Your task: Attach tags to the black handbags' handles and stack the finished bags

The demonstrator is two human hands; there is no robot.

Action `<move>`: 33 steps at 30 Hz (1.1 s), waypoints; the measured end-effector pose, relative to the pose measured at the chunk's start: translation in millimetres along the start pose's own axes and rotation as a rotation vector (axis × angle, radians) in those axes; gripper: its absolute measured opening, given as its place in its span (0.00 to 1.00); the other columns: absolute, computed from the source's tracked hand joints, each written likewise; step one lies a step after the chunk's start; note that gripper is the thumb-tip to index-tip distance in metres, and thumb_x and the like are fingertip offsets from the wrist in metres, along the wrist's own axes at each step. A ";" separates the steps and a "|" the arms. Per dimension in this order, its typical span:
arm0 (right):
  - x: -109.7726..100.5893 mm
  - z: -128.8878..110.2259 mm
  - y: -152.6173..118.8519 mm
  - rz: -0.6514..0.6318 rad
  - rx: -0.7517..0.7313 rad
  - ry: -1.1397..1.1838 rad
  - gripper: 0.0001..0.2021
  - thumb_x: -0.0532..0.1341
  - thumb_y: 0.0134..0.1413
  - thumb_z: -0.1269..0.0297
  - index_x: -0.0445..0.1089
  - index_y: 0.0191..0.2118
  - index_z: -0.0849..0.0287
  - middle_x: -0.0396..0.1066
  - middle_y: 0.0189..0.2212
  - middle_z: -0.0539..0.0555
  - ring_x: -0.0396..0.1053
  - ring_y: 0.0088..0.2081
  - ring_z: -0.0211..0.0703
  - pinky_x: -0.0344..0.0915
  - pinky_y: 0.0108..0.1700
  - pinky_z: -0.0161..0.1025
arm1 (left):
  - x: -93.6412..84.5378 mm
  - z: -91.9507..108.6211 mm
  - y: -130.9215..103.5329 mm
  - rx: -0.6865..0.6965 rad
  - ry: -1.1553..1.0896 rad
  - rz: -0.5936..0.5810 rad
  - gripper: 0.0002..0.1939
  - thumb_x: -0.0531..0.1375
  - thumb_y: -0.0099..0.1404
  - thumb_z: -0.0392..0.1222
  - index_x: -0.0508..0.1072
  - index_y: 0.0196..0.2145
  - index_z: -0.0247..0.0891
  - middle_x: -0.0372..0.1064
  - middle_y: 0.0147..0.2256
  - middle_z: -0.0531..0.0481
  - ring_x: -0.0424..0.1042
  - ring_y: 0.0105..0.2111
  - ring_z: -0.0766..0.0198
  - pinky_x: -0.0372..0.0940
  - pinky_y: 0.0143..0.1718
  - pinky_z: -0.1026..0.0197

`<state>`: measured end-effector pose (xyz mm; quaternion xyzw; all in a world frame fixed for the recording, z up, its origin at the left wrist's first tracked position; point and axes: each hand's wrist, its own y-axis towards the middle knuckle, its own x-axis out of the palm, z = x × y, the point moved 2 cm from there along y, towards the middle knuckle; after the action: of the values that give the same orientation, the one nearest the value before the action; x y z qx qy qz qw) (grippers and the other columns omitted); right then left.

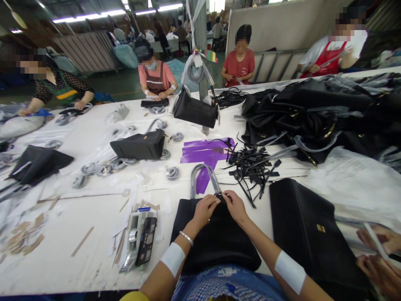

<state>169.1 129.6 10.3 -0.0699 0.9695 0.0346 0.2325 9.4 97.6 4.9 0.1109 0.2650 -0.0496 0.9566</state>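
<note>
A black handbag [219,238] lies in front of me against my lap, its plastic-wrapped handle [200,168] arching away over the table. At the handle's near end is a small black strap [220,196] with a bit of gold-coloured metal. My left hand [206,210] pinches this strap from the left, fingertips pressed together. From the right, my right hand [234,206] closes thumb and finger on the same spot, almost touching the left fingertips. The fingers partly hide the strap, so how it is threaded cannot be made out.
Left of the bag stands a tape dispenser [133,234] with a dark box [146,241] against it. Loose black straps [253,165] lie ahead right, near piled black bags [300,104]. Another handbag [303,225] is close on my right, beside a co-worker's hands [380,246]. Several co-workers sit opposite.
</note>
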 end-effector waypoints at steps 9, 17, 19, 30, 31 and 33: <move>-2.1 2.5 -4.6 0.010 0.033 0.017 0.11 0.52 0.58 0.58 0.70 0.37 0.56 0.74 0.36 0.54 0.70 0.39 0.47 0.63 0.46 0.42 | -0.1 -1.0 17.8 -0.079 0.179 -0.099 0.14 0.61 0.62 0.41 0.72 0.46 0.41 0.72 0.45 0.48 0.71 0.43 0.60 0.67 0.47 0.58; 0.5 10.0 -7.8 0.005 0.069 0.018 0.12 0.52 0.58 0.57 0.70 0.36 0.56 0.73 0.35 0.54 0.70 0.39 0.47 0.63 0.45 0.42 | 3.0 5.4 19.1 0.034 0.455 -0.294 0.11 0.55 0.66 0.39 0.72 0.46 0.40 0.74 0.40 0.48 0.71 0.42 0.60 0.65 0.45 0.59; 1.2 11.6 -8.0 0.005 0.075 0.013 0.12 0.52 0.57 0.57 0.70 0.36 0.56 0.73 0.35 0.54 0.69 0.38 0.47 0.64 0.44 0.43 | 3.6 4.7 20.2 0.038 0.489 -0.304 0.10 0.55 0.66 0.39 0.73 0.43 0.40 0.74 0.38 0.47 0.71 0.40 0.60 0.64 0.43 0.60; 9.3 11.0 -11.3 -0.014 0.231 0.413 0.20 0.65 0.43 0.60 0.65 0.44 0.56 0.72 0.43 0.55 0.72 0.40 0.44 0.68 0.46 0.42 | 9.0 -4.3 22.3 -0.074 0.346 -0.173 0.08 0.60 0.60 0.36 0.75 0.38 0.40 0.74 0.37 0.50 0.69 0.39 0.61 0.63 0.42 0.61; 10.2 13.7 -12.6 0.009 0.269 0.423 0.22 0.66 0.41 0.61 0.64 0.45 0.55 0.71 0.46 0.55 0.72 0.39 0.43 0.68 0.46 0.42 | 9.4 -4.1 22.4 -0.073 0.331 -0.169 0.07 0.60 0.60 0.36 0.74 0.38 0.41 0.73 0.37 0.51 0.69 0.39 0.62 0.63 0.42 0.61; 11.5 19.7 -14.6 0.037 0.351 0.434 0.25 0.66 0.39 0.62 0.63 0.47 0.54 0.69 0.50 0.56 0.73 0.36 0.41 0.69 0.45 0.42 | 10.1 -3.6 22.7 -0.070 0.313 -0.173 0.07 0.59 0.61 0.37 0.74 0.37 0.41 0.73 0.36 0.51 0.69 0.39 0.62 0.62 0.42 0.61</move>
<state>169.9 115.8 -13.0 -0.0165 0.9889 -0.1451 0.0272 19.8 120.2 0.9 0.0607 0.4206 -0.1047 0.8991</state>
